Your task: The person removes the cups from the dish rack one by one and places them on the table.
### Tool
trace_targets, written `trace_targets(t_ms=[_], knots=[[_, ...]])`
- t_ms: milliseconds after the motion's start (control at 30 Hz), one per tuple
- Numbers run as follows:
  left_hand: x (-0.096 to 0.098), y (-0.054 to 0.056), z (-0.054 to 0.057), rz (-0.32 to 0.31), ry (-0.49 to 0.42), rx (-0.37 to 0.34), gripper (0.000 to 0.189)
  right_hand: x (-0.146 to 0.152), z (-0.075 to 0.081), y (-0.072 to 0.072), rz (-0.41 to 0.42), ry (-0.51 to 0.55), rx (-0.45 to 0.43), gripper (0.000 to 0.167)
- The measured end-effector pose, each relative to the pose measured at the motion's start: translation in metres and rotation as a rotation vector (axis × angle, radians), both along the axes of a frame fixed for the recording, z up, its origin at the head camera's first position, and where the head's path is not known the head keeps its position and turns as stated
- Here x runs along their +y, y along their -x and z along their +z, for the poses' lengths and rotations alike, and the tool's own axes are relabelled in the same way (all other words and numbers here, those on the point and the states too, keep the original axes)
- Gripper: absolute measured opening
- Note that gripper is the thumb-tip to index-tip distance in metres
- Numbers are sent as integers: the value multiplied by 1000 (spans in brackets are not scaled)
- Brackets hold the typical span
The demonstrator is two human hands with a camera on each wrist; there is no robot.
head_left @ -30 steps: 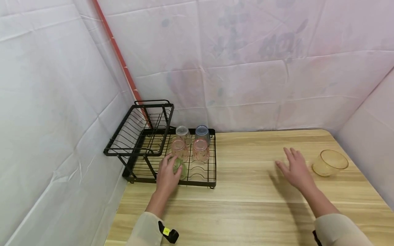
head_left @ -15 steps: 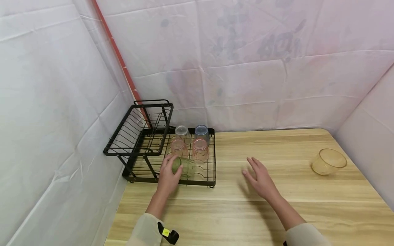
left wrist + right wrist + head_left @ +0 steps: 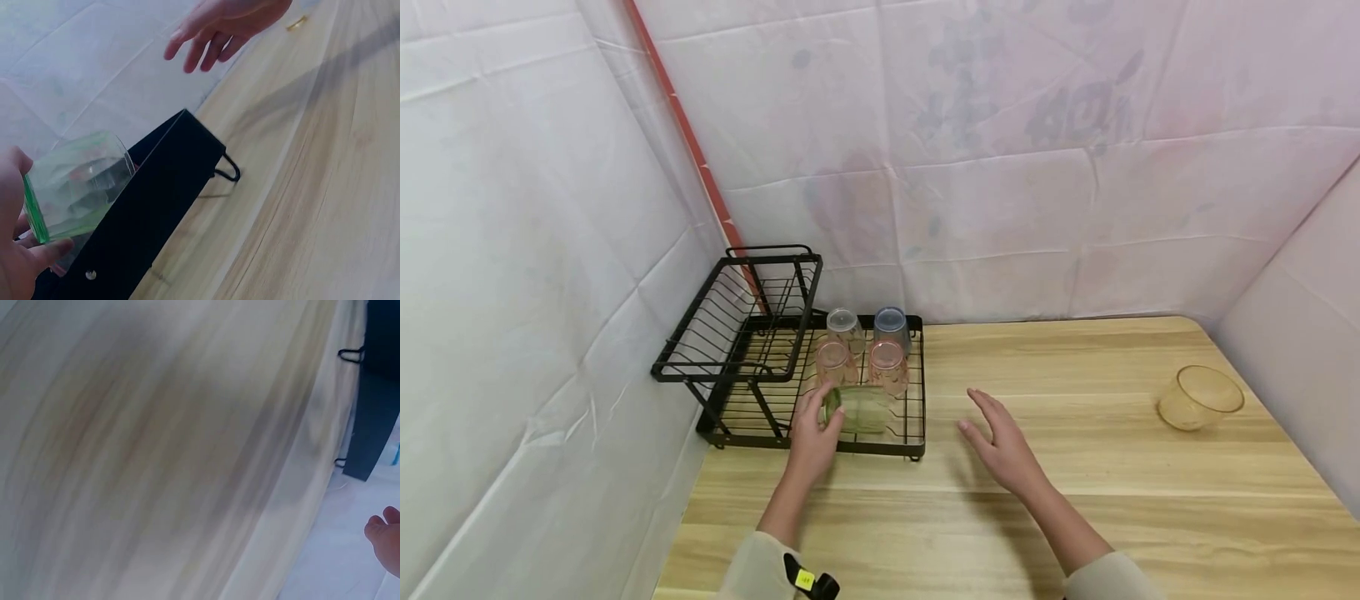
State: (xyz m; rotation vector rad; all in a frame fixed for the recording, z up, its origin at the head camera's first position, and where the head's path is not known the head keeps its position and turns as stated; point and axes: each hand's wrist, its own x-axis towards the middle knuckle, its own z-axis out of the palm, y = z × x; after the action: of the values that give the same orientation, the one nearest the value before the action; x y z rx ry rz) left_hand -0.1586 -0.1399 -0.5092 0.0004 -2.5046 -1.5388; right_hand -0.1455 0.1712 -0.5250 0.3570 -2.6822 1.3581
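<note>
A green glass [image 3: 867, 410] lies tilted on its side above the front of the black dish rack [image 3: 880, 447], its mouth toward the right. My left hand [image 3: 811, 429] holds it by its base end, thumb and fingers around the thick green bottom [image 3: 34, 209] in the left wrist view. My right hand [image 3: 1002, 446] hovers over the table right of the rack, fingers extended and holding nothing. Upside down in the rack behind the green glass stand two pink glasses, the nearer-right one [image 3: 888, 367] among them, a clear glass [image 3: 846, 329] and a blue glass [image 3: 892, 329].
A yellow glass bowl [image 3: 1201, 398] stands upright at the right of the wooden table [image 3: 1075, 517]. The rack's raised upper tier [image 3: 737, 371] is at the left. White sheeting [image 3: 1000, 208] hangs behind and at both sides.
The green glass has tipped from upside down onto its side in my left hand, its mouth swinging right. My right hand has moved left from near the yellow bowl toward the rack.
</note>
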Motion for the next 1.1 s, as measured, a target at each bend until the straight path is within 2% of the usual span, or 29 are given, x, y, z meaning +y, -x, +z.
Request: trace_targets(t_ms=[200, 333, 600, 867, 1100], knots=[[8, -4, 6, -32, -126, -22, 43, -15, 11, -5, 8, 99, -26, 60], [15, -9, 11, -50, -205, -32, 42, -24, 16, -7, 32, 192, -80, 60], [31, -18, 14, -135, -333, -29, 41, -37, 23, -13, 99, 339, -134, 64], [46, -28, 10, -216, -380, -73, 40, -41, 22, -20, 163, 372, -155, 62], [55, -32, 7, -235, -404, -98, 41, -42, 27, -22, 147, 367, -206, 62]])
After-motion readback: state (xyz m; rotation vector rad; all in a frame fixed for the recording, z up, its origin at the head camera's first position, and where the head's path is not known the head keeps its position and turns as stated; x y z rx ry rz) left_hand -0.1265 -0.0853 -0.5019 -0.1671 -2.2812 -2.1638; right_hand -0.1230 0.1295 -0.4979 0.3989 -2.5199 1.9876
